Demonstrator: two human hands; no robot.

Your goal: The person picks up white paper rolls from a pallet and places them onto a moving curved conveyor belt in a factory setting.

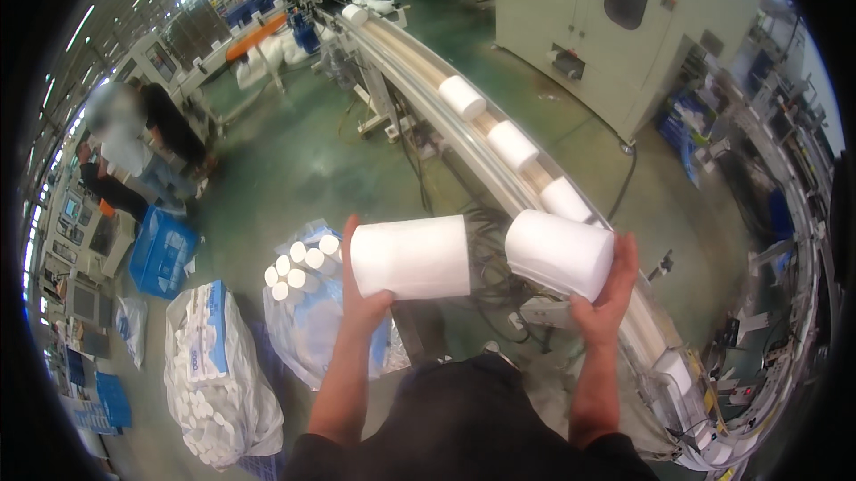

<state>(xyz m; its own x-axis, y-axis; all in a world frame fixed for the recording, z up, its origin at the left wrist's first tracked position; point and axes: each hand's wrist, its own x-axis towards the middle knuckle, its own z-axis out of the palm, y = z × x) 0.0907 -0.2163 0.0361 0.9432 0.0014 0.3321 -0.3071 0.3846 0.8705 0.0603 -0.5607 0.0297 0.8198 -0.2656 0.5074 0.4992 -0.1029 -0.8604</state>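
My left hand [364, 303] grips a white tissue roll [412, 256] by its left end, thumb underneath at the front and fingers behind. The roll lies nearly level in the air in front of my body. In my right hand [610, 301] is a second white tissue roll [558, 251], held at its right end and tilted down to the right. A gap separates the two rolls. Just beyond the right roll runs a narrow conveyor [419, 71], with several more white rolls [512, 145] spaced along it.
Left of me stand a clear plastic bag [299, 352] with white rolls on top and a fuller bag of rolls [201, 392]. A blue crate [163, 252] is farther left, near people [134, 138]. A large beige machine cabinet [615, 44] stands beyond the conveyor.
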